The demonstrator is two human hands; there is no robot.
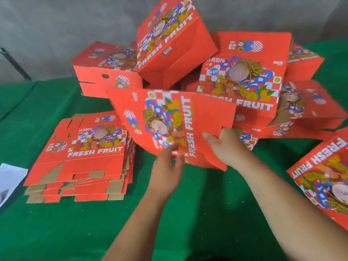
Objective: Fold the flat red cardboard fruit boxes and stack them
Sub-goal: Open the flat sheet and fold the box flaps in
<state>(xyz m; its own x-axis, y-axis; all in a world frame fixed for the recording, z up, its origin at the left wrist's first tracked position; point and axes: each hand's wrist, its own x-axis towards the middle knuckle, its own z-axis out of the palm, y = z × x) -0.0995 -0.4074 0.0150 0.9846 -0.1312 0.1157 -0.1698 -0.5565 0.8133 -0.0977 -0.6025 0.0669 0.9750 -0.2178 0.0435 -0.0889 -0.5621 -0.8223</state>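
A flat red cardboard fruit box [169,117] printed "FRESH FRUIT" hangs tilted above the green table, turned sideways. My right hand [224,146] grips its right lower edge, thumb on the printed face and fingers behind. My left hand [167,166] reaches up to its lower edge, fingers blurred and touching the card. A stack of flat boxes [82,157] lies on the table at the left. Several folded boxes [243,76] are heaped behind, one [173,34] tilted on top.
A green cloth covers the table [197,204]. Another folded box [323,178] lies at the right edge. A white sheet [9,178] sits at the far left. A grey backdrop [56,25] hangs behind, with a dark pole [15,65] at the left.
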